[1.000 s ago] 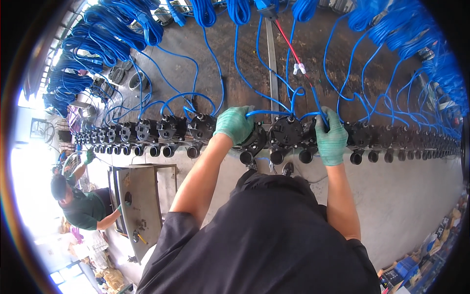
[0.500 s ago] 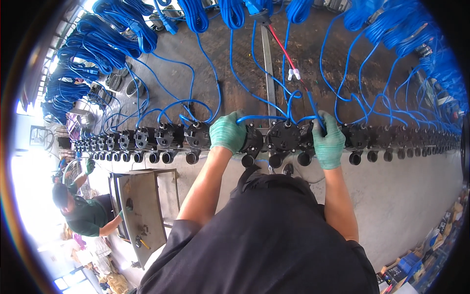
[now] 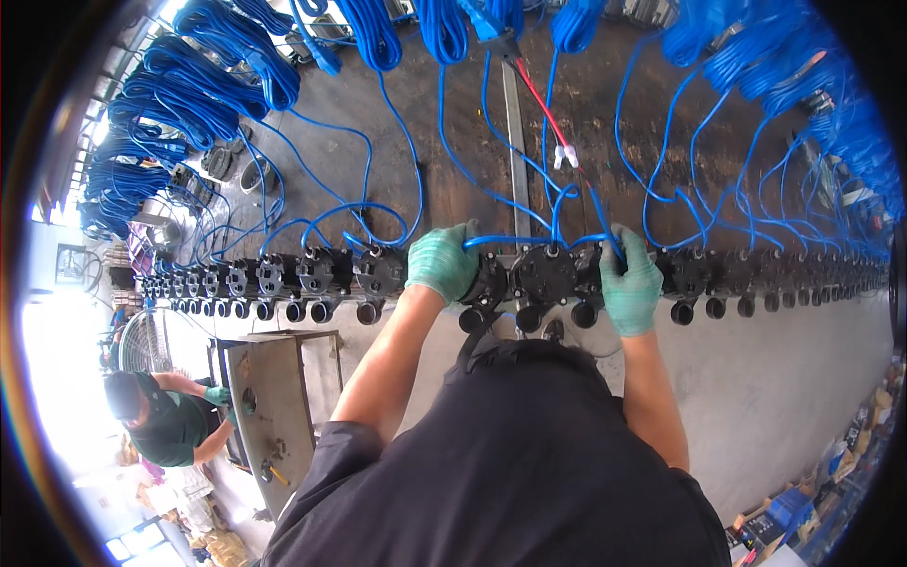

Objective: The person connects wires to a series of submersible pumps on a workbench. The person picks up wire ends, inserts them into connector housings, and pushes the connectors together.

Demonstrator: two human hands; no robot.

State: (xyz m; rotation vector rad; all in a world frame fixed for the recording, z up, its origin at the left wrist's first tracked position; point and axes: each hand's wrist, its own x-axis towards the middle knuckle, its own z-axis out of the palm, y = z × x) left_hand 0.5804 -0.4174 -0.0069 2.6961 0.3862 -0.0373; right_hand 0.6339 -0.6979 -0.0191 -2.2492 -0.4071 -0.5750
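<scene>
Both my hands wear green gloves and are at a long row of black round pump-like units along the near edge of the table. My left hand (image 3: 442, 262) has its fingers closed at one end of a blue cable (image 3: 524, 239), beside a black unit. With the thumb and fingers of my right hand (image 3: 630, 285), I pinch blue cable above another unit. Between the hands, the cable runs across the top of a black unit (image 3: 548, 271). A red wire (image 3: 540, 97) with white connectors (image 3: 565, 156) hangs down toward the right hand from a blue plug (image 3: 488, 24).
Coiled blue cables (image 3: 231, 47) line the table's far side, their leads crossing the dark tabletop (image 3: 453, 123). A co-worker (image 3: 165, 416) stands at lower left by a metal stand (image 3: 274, 406). Boxes (image 3: 789, 510) are at lower right.
My right hand has come slightly nearer to me, while my left has hardly moved. The co-worker's raised hand has come down to the metal stand.
</scene>
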